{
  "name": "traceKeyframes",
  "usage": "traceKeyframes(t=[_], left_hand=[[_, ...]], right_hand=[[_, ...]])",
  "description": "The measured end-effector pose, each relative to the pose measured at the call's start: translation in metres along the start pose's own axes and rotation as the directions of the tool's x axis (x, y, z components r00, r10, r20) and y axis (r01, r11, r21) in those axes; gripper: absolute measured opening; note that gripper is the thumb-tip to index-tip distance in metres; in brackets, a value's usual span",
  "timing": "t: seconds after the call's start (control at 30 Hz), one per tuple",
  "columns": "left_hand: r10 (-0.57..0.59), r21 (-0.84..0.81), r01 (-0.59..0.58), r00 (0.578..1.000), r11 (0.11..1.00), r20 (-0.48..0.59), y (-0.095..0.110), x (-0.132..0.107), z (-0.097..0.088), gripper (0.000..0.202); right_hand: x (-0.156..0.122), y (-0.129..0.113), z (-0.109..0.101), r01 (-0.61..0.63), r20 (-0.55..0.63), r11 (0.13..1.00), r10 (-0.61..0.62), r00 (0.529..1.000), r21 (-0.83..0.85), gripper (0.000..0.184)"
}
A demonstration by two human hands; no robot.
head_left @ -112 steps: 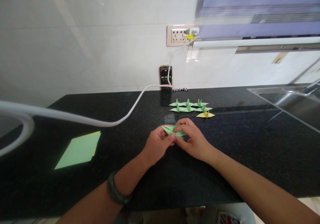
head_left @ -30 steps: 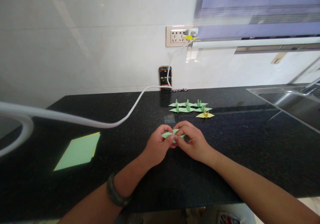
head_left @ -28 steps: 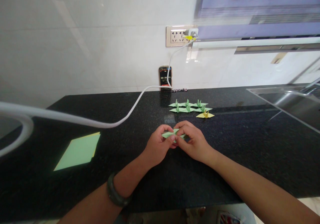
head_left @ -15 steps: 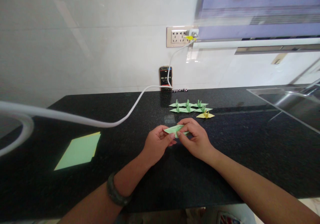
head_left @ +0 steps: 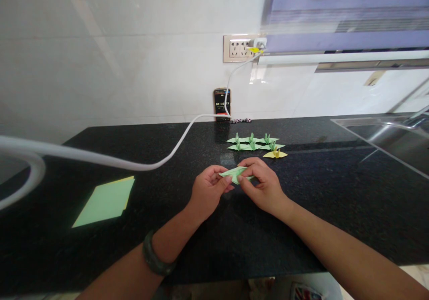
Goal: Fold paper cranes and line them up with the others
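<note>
A partly folded piece of light green paper point(head_left: 234, 173) is pinched between both of my hands just above the black stone counter point(head_left: 321, 188). My left hand point(head_left: 207, 192) grips its left end with thumb and fingertips. My right hand point(head_left: 264, 186) holds its right end, fingers curled over the fold. Behind them, several finished green paper cranes point(head_left: 252, 142) lie in two rows, with one yellow paper crane point(head_left: 275, 154) at the right end. A dark bracelet point(head_left: 152, 259) circles my left wrist.
A stack of green and yellow paper sheets point(head_left: 105, 200) lies at the left. A white cable point(head_left: 140, 163) runs across the counter to a wall socket point(head_left: 239, 48). A phone point(head_left: 221, 103) leans on the wall. A steel sink point(head_left: 392, 134) sits at the right.
The folded paper was turned and lifted slightly in my fingers; both hands shifted a little away from me. The cranes and sheets have not moved.
</note>
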State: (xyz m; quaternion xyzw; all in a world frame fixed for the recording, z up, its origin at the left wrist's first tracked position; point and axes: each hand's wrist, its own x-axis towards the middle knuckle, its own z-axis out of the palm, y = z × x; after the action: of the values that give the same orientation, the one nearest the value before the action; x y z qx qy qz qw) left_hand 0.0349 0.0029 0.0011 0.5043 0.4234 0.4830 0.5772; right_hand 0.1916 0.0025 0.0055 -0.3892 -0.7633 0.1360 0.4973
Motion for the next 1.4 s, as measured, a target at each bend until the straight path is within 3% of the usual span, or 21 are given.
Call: traceKeyframes(t=[0.87,1.03,1.4], left_hand=[[-0.018,-0.019,0.017,0.999,1.0,-0.032,0.0012,0.0016,-0.0008,0.023],[0.015,-0.032,-0.015,1.0,0.999,0.002,0.0023,0.0008,-0.0012,0.029],[0.045,-0.022,-0.046,0.998,0.999,-0.039,0.001,0.0,-0.002,0.022]], right_hand=[[0.0004,0.0021,-0.0008,0.0,0.006,1.0,0.0,1.0,-0.011,0.007],[0.0012,0.0034,-0.0017,-0.016,-0.031,1.0,0.015,0.999,-0.022,0.006],[0.0004,0.0035,-0.0002,-0.01,-0.032,0.999,0.009,0.999,-0.03,0.007]])
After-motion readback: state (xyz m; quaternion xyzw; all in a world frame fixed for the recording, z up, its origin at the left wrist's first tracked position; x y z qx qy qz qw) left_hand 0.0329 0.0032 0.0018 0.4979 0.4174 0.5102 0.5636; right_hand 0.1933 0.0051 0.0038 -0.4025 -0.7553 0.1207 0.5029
